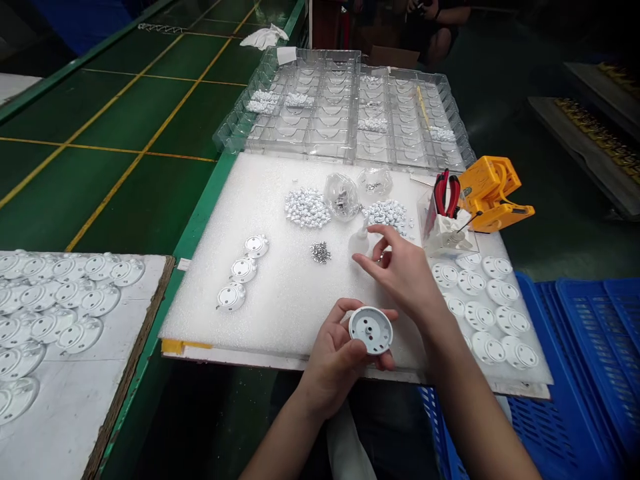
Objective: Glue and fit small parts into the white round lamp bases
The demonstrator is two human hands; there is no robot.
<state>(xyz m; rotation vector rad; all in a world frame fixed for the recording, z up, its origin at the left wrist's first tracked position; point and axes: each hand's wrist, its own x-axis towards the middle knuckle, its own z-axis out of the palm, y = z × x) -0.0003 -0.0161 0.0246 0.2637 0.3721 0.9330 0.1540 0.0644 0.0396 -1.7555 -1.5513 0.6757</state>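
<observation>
Right now the left hand [330, 360] cradles a round white plastic housing [371, 330] in curled fingers at the foam pad's [260, 313] front edge, while the right hand [400, 273] hovers open, fingers spread, just beside a white squeeze bottle [359, 241].

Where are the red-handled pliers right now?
In the head view, the red-handled pliers stand upright in a clear holder at the right edge of the white foam board, just left of the yellow plastic jig.

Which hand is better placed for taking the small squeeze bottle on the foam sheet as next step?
The right hand, I think: it holds nothing and hovers close beside the squeeze bottle. The left hand is occupied, gripping the round white plastic part.
</observation>
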